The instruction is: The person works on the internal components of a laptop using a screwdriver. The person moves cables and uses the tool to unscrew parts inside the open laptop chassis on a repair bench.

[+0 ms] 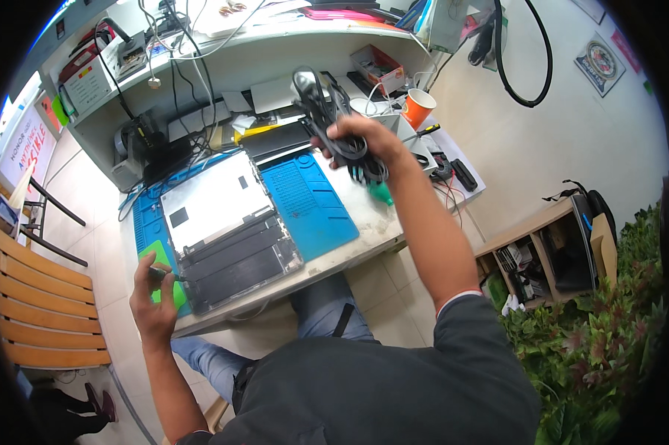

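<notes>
My right hand (368,144) is closed on a coiled black cable bundle (330,111), held above the back right of the bench. An open silver-and-black laptop-like device (208,200), with a long dark section along its front, lies on a blue repair mat (308,193). At the device's front left corner, my left hand (156,300) has its fingers curled around a small dark object (158,273), too small to name, over a green piece (177,297). Something green (379,194) shows just below the cable.
An orange cup (418,107), a red box (376,68) and small tools stand at the back right, loose cables (186,74) at the back left. Around the bench are a wooden chair (45,311), a low shelf (535,248), plants (594,371) and another person's legs (71,411).
</notes>
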Tool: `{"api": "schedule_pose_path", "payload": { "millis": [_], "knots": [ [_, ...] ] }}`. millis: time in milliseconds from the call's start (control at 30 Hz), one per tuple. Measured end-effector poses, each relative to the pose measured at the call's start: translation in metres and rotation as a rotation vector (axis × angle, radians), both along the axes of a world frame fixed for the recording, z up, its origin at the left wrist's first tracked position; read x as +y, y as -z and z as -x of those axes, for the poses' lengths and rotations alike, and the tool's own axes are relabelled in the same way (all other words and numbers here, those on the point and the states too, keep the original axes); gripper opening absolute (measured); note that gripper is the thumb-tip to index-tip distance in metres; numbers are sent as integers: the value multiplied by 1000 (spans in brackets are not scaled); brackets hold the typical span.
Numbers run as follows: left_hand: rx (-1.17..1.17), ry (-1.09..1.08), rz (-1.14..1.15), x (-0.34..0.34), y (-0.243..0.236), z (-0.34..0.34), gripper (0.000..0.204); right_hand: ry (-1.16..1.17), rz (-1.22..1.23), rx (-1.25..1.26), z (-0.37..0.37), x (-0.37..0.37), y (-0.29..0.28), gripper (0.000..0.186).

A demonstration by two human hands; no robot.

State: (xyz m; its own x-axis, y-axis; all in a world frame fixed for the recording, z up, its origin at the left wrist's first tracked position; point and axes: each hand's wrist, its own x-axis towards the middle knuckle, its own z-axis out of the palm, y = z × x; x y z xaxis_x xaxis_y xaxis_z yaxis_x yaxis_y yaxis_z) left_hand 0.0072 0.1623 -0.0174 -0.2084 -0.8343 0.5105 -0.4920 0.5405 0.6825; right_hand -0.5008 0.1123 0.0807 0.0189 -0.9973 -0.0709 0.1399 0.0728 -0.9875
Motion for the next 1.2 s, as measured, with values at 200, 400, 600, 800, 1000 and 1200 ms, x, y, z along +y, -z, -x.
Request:
{"api": "schedule_pose_path", "payload": {
  "millis": [200, 400, 600, 800, 1000, 1200],
  "knots": [
    [-5, 15, 28, -1, 3, -3, 56, 87, -256, 270, 75, -90, -43, 33],
    [-52, 45, 95, 0, 3, -5, 56, 276, -293, 686, 135, -159, -38, 30],
    [-41, 49, 26, 5, 16, -20, 59, 522, -323, 1115, 217, -229, -30, 48],
    [-84, -42, 47, 19, 16, -21, 60, 614, -214, 1527, 245, -271, -29, 81],
    [-72, -54, 9, 24, 15, -20, 60, 636, -215, 1764, 283, -283, -5, 104],
    [-65, -87, -14, 24, 17, -23, 62, 508, -496, 1905, 233, -288, -19, 93]
  ]
}}
